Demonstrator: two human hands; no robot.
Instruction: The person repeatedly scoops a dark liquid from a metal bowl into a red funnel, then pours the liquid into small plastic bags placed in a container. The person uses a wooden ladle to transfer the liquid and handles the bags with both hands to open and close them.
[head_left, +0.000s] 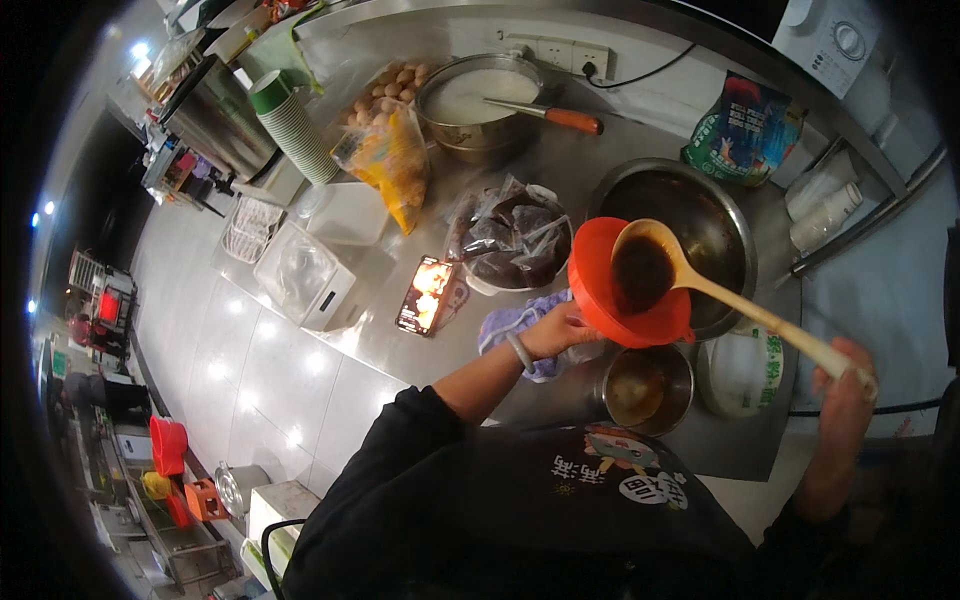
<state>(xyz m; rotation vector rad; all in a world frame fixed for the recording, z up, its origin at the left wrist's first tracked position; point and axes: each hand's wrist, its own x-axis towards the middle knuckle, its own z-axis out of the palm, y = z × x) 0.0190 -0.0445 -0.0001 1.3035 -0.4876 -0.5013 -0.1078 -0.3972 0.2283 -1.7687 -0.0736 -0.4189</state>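
Observation:
My left hand (562, 330) grips the near left rim of a red plastic funnel (585, 262); any spout beneath it is hidden. My right hand (846, 375) is closed around the handle end of a long pale ladle (739, 304). Dark brown liquid (643, 274) sits in the ladle's bowl, which is over the funnel's mouth. Behind both stands a wide steel basin (742, 225) with a dark, wet inside. Nearer me is a small steel pot (685, 405) holding some brownish liquid. A purple cloth (499, 326) lies beside my left hand.
A bowl of dark bagged food (517, 240), a lit phone (425, 296) and clear plastic boxes (304, 274) lie left. Behind are a pot of whitish liquid (480, 135) with a wooden-handled tool (570, 120), eggs (394, 82) and stacked cups (300, 135). A white tub (739, 375) stands right.

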